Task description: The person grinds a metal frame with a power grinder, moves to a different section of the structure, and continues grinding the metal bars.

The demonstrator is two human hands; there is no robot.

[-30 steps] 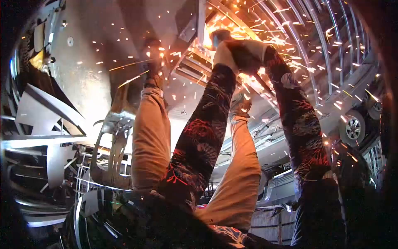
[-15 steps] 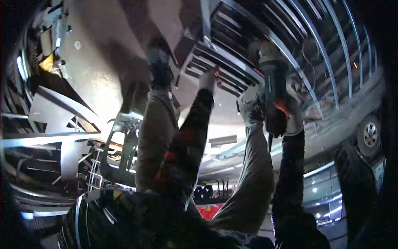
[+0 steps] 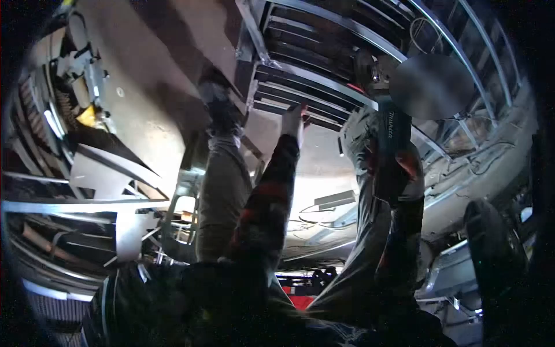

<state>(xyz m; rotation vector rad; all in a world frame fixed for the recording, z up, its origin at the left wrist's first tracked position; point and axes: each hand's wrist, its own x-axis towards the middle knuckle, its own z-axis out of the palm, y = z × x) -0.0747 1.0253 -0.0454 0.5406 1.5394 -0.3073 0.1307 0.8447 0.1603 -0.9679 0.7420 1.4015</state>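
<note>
My right hand point(image 3: 409, 173), in a glove, is wrapped round the body of a dark teal Makita angle grinder point(image 3: 394, 124). The grinder's head lies against or close over a bar of a slatted metal frame point(image 3: 324, 74); the exact contact is hidden. My left hand point(image 3: 293, 121), apparently gloved, reaches forward between my legs. Its fingers look curled at the frame's nearer slats, though they are small and dark. My right boot point(image 3: 359, 136) is beside the grinder, and my left boot point(image 3: 221, 113) stands on the floor to the left of the frame.
Sheet-metal offcuts point(image 3: 101, 173) and long metal profiles point(image 3: 87, 205) are piled on the left. A short grey metal piece point(image 3: 335, 200) lies on the floor between my legs. Cables point(image 3: 485, 159) run along the right. A blurred oval covers part of the frame.
The view has turned, so the frame appears farther left and the car wheel at right is out of sight. The grinder has tilted, now showing its lettering. Both hands keep their places near the frame.
</note>
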